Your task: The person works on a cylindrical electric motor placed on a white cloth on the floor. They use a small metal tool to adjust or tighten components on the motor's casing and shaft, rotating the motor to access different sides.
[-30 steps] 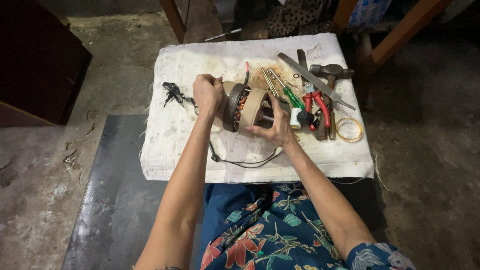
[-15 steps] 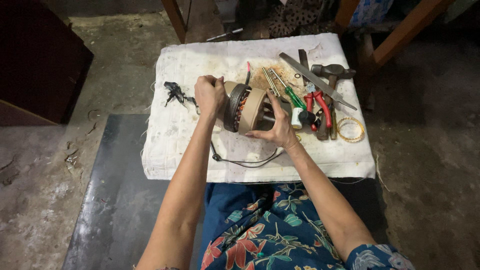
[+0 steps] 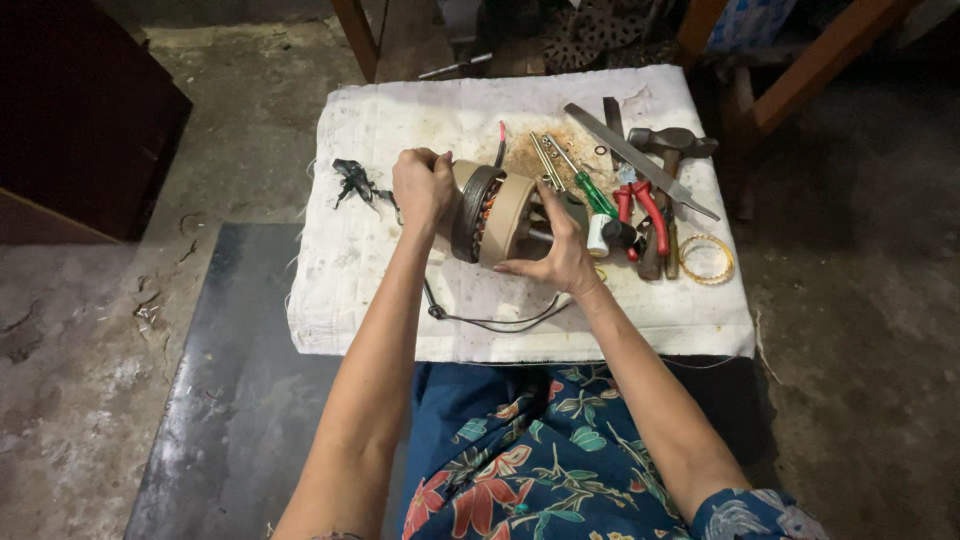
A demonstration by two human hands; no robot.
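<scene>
A small electric motor (image 3: 492,214), beige housing with a dark ring and copper windings showing, lies on its side on a white cloth-covered table (image 3: 400,300). My left hand (image 3: 423,186) is closed against the motor's left end. On the right end, my right hand (image 3: 556,250) wraps the housing and steadies it. A thin black wire (image 3: 490,320) runs from the motor toward the table's front edge.
Right of the motor lie a green-handled screwdriver (image 3: 590,190), red-handled pliers (image 3: 645,212), a hammer (image 3: 672,150), a long flat file (image 3: 640,160) and a yellow ring (image 3: 707,259). A small black part (image 3: 353,180) sits at the left. A dark metal sheet (image 3: 220,400) covers the floor.
My hands have shifted only slightly on the motor; it stays in the same spot on the cloth.
</scene>
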